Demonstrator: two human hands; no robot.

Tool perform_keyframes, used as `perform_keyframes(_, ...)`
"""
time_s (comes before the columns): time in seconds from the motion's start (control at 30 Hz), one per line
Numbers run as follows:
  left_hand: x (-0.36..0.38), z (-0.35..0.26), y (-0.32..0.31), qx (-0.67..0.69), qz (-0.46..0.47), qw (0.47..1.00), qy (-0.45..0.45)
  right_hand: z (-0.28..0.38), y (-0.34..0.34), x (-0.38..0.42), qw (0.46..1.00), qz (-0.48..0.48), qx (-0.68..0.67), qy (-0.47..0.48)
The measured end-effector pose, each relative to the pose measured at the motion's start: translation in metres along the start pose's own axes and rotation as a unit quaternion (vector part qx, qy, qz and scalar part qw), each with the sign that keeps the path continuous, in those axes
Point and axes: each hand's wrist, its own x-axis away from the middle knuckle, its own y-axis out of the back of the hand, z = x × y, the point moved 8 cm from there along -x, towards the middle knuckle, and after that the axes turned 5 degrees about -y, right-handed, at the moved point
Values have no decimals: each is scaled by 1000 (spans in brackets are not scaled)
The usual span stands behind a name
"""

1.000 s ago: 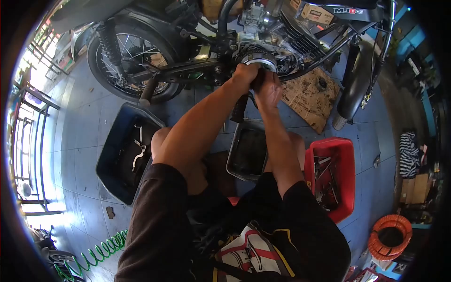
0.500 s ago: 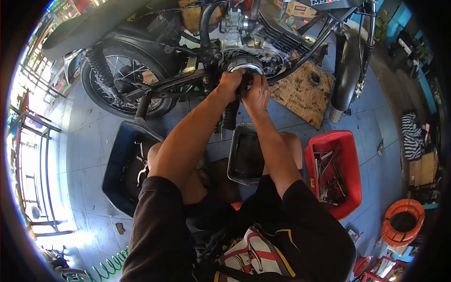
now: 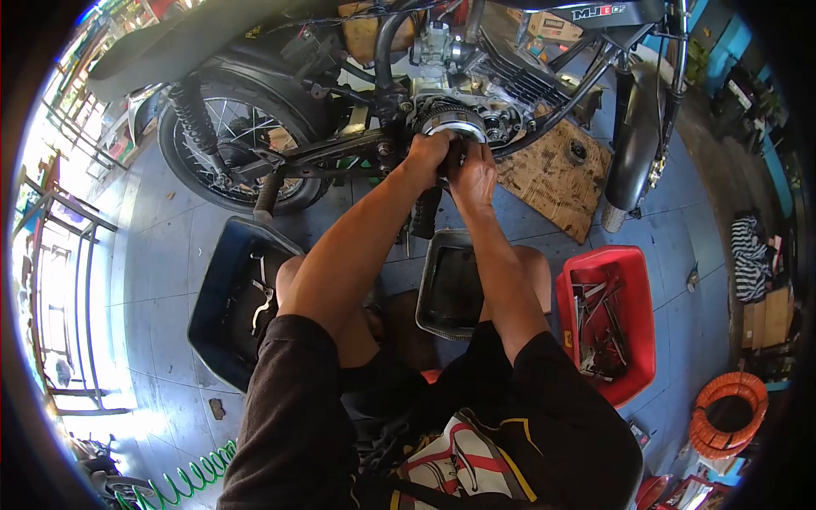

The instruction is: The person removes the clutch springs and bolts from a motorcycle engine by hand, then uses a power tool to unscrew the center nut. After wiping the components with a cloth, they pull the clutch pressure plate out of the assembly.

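Both hands are at the opened side of a motorcycle engine. My left hand has its fingers closed at the lower left of a round, toothed clutch basket with a pale metal rim. Close beside it, my right hand grips at the lower right of the same part, fingers bent round its near side. The fingertips and the clutch's near face are mostly hidden behind the hands. To the right of the clutch, the exposed engine internals show. A black rubber footpeg hangs just below the hands.
Below the motorcycle stand a dark blue bin, a black tray and a red bin with metal tools. A stained wooden board lies under the engine, near the front wheel. An orange coil sits at right.
The whole view has shifted slightly, so the motorcycle and bins sit a little lower and further right. Both hands stay at the clutch basket with little visible change in grip.
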Motion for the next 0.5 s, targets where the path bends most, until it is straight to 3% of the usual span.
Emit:
perform_keyframes(0.1,5,-3,0,-4,-7,1000,-1,18,11,1,997,-28,-9,72)
perform_keyframes(0.2,3,-1,1,-25,-6,1000,-1,18,16,3,997,-63,-1,43)
perform_keyframes(0.3,2,-1,1,-26,0,1000,-5,-1,4,1,1000,-2,7,-25)
perform_keyframes(0.37,4,-3,0,-25,-1,1000,-7,9,7,2,998,-28,21,57)
perform_keyframes(0.5,6,-3,-1,-12,0,1000,-8,17,16,1,996,-51,16,70)
